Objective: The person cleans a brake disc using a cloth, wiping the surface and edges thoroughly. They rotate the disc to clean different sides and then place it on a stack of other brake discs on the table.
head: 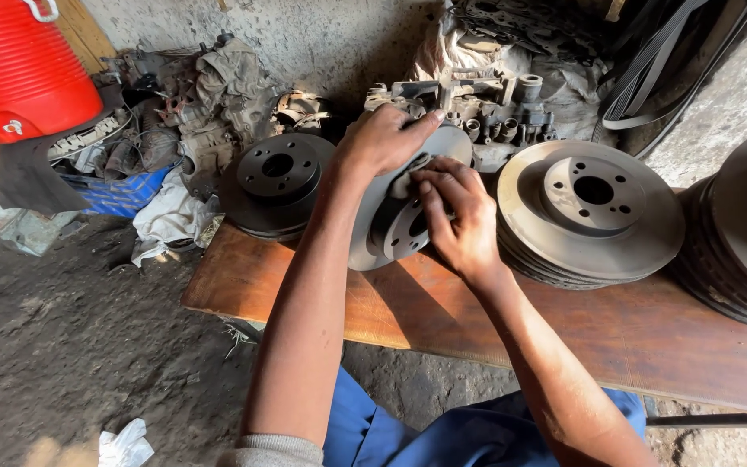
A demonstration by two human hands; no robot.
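Brake disc (pixel 391 220) stands tilted on edge on the wooden bench (pixel 633 333), centre scene. Left hand (pixel 382 138) clamps its top rim; right hand (pixel 456 216) presses fingers closed on a small pad against its face. Looks heavy, rigid cast metal, best gripped at the rim.

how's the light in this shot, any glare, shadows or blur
Head view: soft daylight, no harsh glare; the left hand and right hand on the tilted brake disc are sharp; arm shadows fall on the wooden bench; the top right corner is dark.
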